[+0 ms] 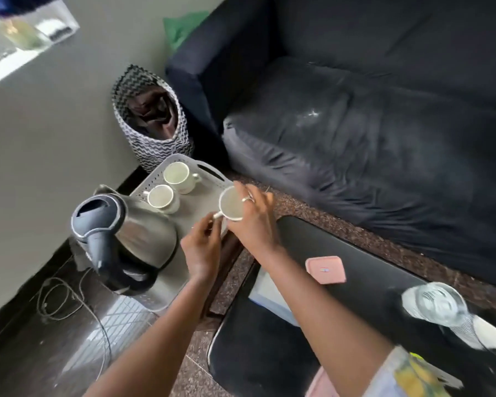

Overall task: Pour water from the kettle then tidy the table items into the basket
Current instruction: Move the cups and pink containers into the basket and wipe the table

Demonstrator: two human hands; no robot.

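Two hands at cup (pixel 231 208): right hand (pixel 255 224) grips rim from above; left hand (pixel 202 250) beside handle, grip unclear.

Soft daylight from upper-left window (pixel 17 38); motion blur, wide-angle edge distortion.

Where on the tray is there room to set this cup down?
Bare tray shows between the kettle, the near cup and the held cup. Its far end is crowded by the far cup. Black table has room too.
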